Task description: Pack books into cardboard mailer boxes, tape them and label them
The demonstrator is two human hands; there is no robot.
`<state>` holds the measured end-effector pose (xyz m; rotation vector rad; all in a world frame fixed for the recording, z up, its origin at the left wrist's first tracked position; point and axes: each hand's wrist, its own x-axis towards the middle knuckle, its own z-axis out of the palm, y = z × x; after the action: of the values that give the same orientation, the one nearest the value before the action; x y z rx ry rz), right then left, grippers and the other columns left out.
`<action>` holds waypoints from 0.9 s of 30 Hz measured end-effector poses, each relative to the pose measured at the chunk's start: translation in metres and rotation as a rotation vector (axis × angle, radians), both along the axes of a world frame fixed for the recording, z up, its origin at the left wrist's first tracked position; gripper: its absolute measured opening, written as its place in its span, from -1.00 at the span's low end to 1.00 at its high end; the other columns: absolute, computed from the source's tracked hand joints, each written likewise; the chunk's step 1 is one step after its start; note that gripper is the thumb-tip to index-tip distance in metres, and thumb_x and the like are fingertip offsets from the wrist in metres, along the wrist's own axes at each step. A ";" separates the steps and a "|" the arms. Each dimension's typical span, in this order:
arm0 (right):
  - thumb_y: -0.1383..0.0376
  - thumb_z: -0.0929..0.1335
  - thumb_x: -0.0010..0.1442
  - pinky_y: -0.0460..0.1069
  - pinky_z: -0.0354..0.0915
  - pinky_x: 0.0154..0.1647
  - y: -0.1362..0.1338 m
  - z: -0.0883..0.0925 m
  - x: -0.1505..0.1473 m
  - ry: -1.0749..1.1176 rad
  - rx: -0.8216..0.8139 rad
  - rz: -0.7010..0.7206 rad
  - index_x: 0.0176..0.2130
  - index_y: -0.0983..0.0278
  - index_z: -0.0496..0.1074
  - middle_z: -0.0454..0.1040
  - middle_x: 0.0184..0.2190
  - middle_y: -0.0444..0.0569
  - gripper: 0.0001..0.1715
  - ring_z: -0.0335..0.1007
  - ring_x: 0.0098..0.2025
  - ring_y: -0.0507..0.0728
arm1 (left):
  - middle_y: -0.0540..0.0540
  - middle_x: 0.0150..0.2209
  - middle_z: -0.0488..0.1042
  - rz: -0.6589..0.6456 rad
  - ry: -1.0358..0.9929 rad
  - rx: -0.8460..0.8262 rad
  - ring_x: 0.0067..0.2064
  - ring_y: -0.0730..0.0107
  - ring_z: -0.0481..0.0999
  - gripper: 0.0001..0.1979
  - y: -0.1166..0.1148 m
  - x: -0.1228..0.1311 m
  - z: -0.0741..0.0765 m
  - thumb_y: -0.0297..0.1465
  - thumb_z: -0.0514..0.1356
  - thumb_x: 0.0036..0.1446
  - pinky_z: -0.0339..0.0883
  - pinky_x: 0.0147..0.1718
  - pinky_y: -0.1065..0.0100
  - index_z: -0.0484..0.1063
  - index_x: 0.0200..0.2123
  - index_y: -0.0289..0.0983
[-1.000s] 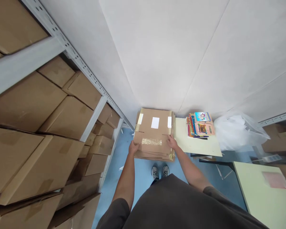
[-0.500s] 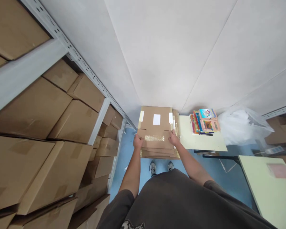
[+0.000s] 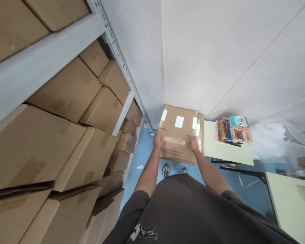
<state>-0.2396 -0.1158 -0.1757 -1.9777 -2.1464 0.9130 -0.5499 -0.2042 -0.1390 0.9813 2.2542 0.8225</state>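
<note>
A stack of flattened brown cardboard boxes (image 3: 179, 130) with white labels and clear tape stands against the white wall, below and in front of me. My left hand (image 3: 157, 140) grips the top sheet at its near left edge, fingers curled over it. At the near right edge my right hand (image 3: 193, 145) closes on the same sheet. Both arms reach forward over my dark shirt, and my shoes show on the blue floor beneath the stack.
Grey metal shelving (image 3: 122, 64) packed with brown cartons (image 3: 66, 91) fills the left side. A pale yellow table (image 3: 226, 149) to the right carries a pile of colourful books (image 3: 232, 130) and a clear plastic bag (image 3: 277, 142). Another table (image 3: 292, 196) stands nearer right.
The view has swung so the shelving looms larger on the left. Both hands have stayed on the top cardboard sheet, shifting slightly along its near edge.
</note>
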 end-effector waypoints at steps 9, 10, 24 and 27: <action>0.34 0.34 0.27 0.18 0.31 0.43 -0.006 0.004 -0.025 0.042 0.029 0.062 0.47 0.27 0.30 0.12 0.55 0.19 -0.19 0.17 0.52 0.39 | -0.28 0.21 0.52 0.064 -0.018 -0.020 0.14 -0.02 0.57 -0.24 -0.023 -0.030 -0.005 -0.36 0.30 0.31 0.41 0.11 0.19 0.23 0.53 -0.19; 0.34 0.34 0.27 0.19 0.31 0.43 -0.005 0.004 -0.025 0.046 0.031 0.053 0.47 0.28 0.30 0.10 0.56 0.20 -0.18 0.17 0.52 0.39 | -0.29 0.25 0.50 0.042 -0.001 -0.063 0.18 -0.04 0.55 -0.22 -0.023 -0.030 -0.005 -0.35 0.29 0.31 0.40 0.14 0.17 0.19 0.55 -0.20; 0.35 0.34 0.26 0.19 0.18 0.51 -0.012 -0.010 0.039 0.082 0.093 -0.111 0.45 0.37 0.31 0.15 0.54 0.26 -0.19 0.14 0.54 0.37 | -0.15 0.63 -0.13 -0.674 0.379 -0.179 0.63 -0.14 -0.25 -0.09 0.037 0.069 0.009 -0.32 0.33 0.19 -0.02 0.50 -0.15 0.14 0.57 -0.08; 0.35 0.37 0.26 0.18 0.14 0.53 -0.012 -0.013 0.052 0.096 0.128 -0.134 0.43 0.32 0.34 0.23 0.51 0.20 -0.21 0.12 0.55 0.33 | -0.15 0.64 -0.16 -0.843 0.350 -0.166 0.63 -0.14 -0.24 -0.09 0.060 0.108 0.011 -0.34 0.36 0.18 -0.01 0.50 -0.10 0.16 0.56 -0.10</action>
<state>-0.1874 -0.1280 -0.1883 -1.9465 -1.9436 0.8105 -0.4423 -0.1437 -0.1278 1.8905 1.8222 0.0931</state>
